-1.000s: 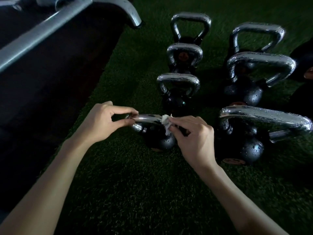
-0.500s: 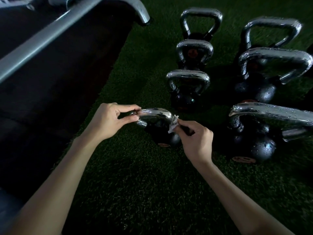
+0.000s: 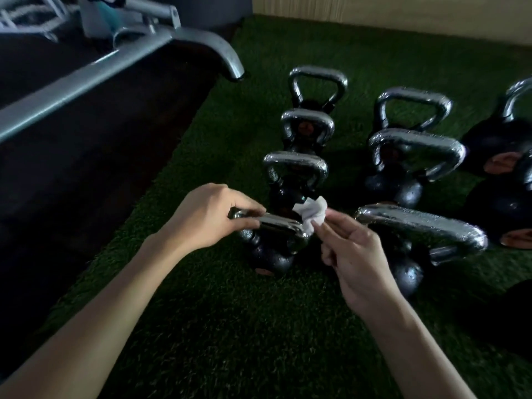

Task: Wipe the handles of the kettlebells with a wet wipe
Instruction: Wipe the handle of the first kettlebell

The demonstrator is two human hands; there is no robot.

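Left hand still pinches the handle; right hand, pinching the wipe, has seemingly lifted off it.

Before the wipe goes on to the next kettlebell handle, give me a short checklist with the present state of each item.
1. Wet wipe held in right hand: ok.
2. Left hand steadying nearest kettlebell handle: ok.
3. Wipe touching that handle's right end: ok.
4. Nearest kettlebell upright on the turf: ok.
5. Handle fully wiped, including under the left hand: cannot tell.
6. Next kettlebell handle behind, unobstructed: ok.
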